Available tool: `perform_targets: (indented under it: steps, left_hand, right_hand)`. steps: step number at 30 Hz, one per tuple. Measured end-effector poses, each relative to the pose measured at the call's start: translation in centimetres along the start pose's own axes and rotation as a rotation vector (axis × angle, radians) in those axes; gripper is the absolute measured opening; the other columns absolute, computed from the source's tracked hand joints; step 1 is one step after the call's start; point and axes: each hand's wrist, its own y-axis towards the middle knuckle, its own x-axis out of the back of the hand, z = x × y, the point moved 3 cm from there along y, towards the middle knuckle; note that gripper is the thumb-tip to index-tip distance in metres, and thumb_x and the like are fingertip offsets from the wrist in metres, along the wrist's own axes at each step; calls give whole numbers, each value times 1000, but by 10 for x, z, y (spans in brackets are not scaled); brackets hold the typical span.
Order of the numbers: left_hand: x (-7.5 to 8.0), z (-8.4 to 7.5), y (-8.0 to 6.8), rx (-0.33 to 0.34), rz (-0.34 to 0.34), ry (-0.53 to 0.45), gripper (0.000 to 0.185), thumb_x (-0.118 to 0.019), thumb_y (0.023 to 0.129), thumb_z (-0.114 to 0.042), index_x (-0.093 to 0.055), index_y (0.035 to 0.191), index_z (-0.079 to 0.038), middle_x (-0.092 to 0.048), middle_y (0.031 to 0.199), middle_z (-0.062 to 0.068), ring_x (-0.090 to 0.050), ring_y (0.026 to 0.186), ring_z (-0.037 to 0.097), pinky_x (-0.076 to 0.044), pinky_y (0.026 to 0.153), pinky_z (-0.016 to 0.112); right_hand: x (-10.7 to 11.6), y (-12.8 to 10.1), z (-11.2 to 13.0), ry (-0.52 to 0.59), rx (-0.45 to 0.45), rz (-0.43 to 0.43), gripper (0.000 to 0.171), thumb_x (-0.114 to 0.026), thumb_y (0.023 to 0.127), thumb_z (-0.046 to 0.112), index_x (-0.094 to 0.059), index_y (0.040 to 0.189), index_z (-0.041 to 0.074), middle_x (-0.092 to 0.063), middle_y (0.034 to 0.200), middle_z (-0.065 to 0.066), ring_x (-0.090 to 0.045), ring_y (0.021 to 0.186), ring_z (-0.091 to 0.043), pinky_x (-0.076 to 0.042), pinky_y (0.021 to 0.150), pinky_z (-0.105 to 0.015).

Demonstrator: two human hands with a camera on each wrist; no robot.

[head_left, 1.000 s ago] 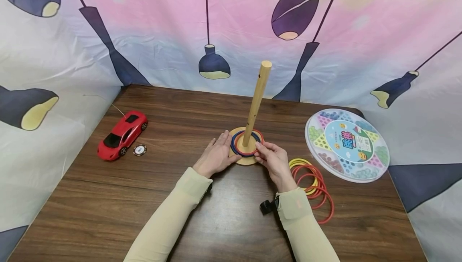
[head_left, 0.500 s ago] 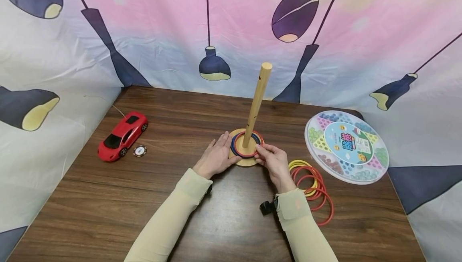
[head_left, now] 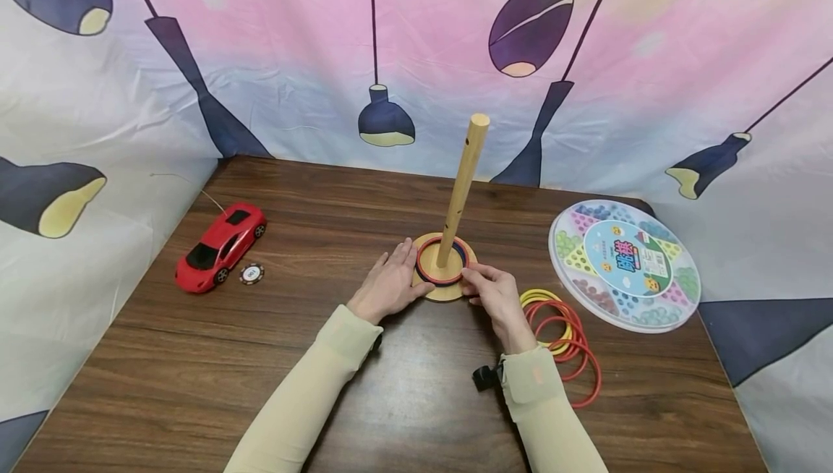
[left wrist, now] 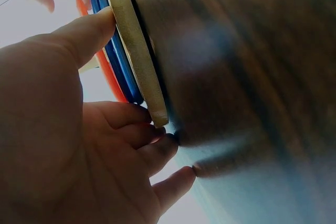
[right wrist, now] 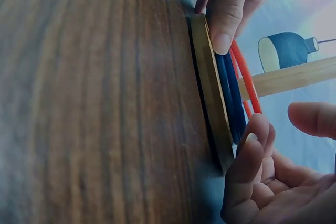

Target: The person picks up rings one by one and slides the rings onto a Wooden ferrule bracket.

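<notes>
Your left hand (head_left: 388,283), thumb spread, touches the base (head_left: 445,295) at nine o'clock; blue rings (left wrist: 119,61) and one red ring (right wrist: 245,72) already circle the post (head_left: 463,187); your right hand (head_left: 496,298), at four, touches the red ring, pinch unclear; loose rings (head_left: 575,328) apparently remain beyond.

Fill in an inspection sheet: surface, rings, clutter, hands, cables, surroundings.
Surface: dark wood-grain tabletop.
Job's things: wooden peg standing on round base; red ring above blue rings, all around the peg; loose red rings and yellow rings right of the base.
Clutter: red toy car, poker chip, Chinese checkers set.
Left hand: touching the base.
Right hand: fingertips touching the red ring, thumb apart.
Cables: nothing seen, only the car's antenna.
Surroundings: lamp-print backdrop.
</notes>
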Motion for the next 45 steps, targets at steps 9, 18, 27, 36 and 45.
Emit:
perform_targets:
  steps: [9,18,27,36,45]
  left_hand:
    - [-1,-1,-1,-3,0,-7,86,-55,95,-51,-24,151,5,-17,159,20,-18,146,29,-17,117,47]
    - [-2,-1,-2,-7,-8,-2,85,-55,95,-51,-25,151,6,-18,158,20,-18,146,30,-17,117,47]
    - [-2,-2,0,16,-10,24,86,-54,95,-53,-23,152,4,-18,159,19,-19,146,26,-19,116,47]
    - [0,-2,0,6,-16,18,86,-55,95,-51,-23,151,5,-18,158,20,-19,146,27,-20,116,49]
    - [1,-2,0,1,-22,30,86,-56,95,-51,-24,151,6,-19,158,21,-20,146,29,-21,115,49]
  right_hand:
    - [0,-4,-2,-56,-4,1,33,-65,93,17,-64,122,0,-70,89,-9,-65,69,-15,-51,63,-27]
    - [-1,-7,-3,-65,11,13,35,-65,93,16,-61,123,-2,-70,85,-10,-64,68,-15,-50,62,-27]
    - [9,-19,4,-88,17,38,35,-63,94,19,-59,125,1,-69,95,-17,-64,70,-16,-48,61,-29]
    - [33,-45,20,-121,77,40,39,-65,94,24,-58,128,4,-67,96,-21,-66,77,-22,-50,69,-37]
    - [75,-69,23,-193,134,-28,43,-63,96,32,-57,128,4,-66,101,-15,-64,81,-20,-53,71,-31]
